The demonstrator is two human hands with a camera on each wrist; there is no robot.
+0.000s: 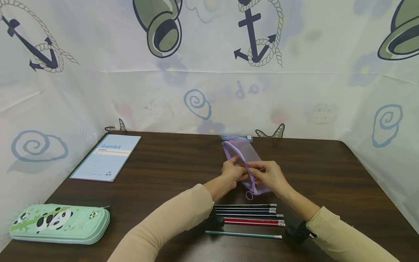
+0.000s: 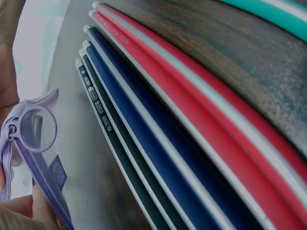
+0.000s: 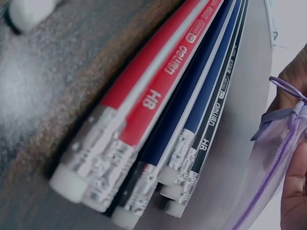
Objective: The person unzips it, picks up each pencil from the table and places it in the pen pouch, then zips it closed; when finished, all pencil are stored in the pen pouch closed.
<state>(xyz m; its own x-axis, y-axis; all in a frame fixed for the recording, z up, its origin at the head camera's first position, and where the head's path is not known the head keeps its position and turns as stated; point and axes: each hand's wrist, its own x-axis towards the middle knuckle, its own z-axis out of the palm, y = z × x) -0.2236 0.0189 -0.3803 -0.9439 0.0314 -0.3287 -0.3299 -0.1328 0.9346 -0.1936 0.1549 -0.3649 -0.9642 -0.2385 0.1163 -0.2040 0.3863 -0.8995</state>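
Note:
A purple mesh zip pouch [image 1: 246, 150] lies towards the back of the table, right of centre. My left hand [image 1: 233, 172] holds one edge of its zipped opening. Thumb and fingers of my right hand [image 1: 269, 175] pinch the opposite edge, close to the left fingertips. At the near end hangs a round purple zip pull [image 2: 55, 128], large in the left wrist view. Nearer to me, below the hands, lies a row of pencils: black pencils [image 2: 106, 125], dark blue pencils [image 2: 144, 129] and red pencils [image 3: 158, 91], with white erasers. A green pencil [image 1: 243, 234] lies apart, closest to me.
A mint-green pencil case [image 1: 82, 227] with a panda picture sits at the front left. Behind it lies a light blue notebook [image 1: 108, 160]. A clear bluish object [image 1: 247, 138] lies at the back edge, beyond the pouch. A printed white curtain [image 1: 209, 54] hangs around the table.

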